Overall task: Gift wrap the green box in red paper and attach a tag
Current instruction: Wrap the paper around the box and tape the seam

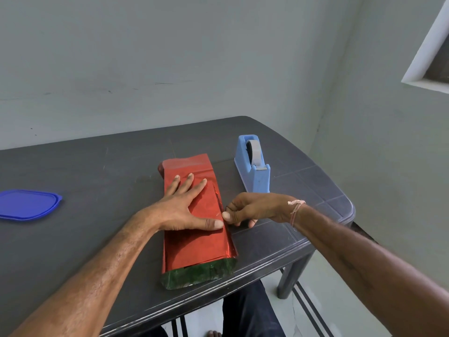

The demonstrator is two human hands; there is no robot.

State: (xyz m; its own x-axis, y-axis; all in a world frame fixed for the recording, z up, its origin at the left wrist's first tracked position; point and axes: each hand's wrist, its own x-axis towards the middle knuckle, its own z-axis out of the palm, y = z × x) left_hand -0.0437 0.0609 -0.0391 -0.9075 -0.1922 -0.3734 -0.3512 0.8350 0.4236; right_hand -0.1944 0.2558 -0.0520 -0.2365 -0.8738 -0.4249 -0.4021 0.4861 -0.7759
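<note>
- Left hand (184,205): open and flat, fingers spread, palm pressing down on the top face of the paper (194,246). The thumb points right, towards the seam.
- Right hand (252,210): fingers curled, thumb and forefinger pinched together at the right-hand edge of the paper, touching the left thumb tip. It appears to grip the overlapping flap. Whether a strip of tape is also between the fingers cannot be told.
- Paper: red foil, wrapped lengthwise round the box (199,276). The seam runs along the right side of the top face, under the two thumbs.
- Box: lies flat near the front right edge of the table (97,181), long axis pointing away from the person. Its green near end projects uncovered from the red sleeve. The far end shows loose, unfolded paper.
- Dispenser (255,171): blue, tape roll fitted, just beyond the right hand and beside the box.
- Lid (28,204): blue, well apart at the far left of the table.
- Status, judged: the body wrap is formed and the seam is being closed or fixed.
- Outstanding, judged: secure the seam, fold and tape both ends, attach the tag. No tag is visible.
</note>
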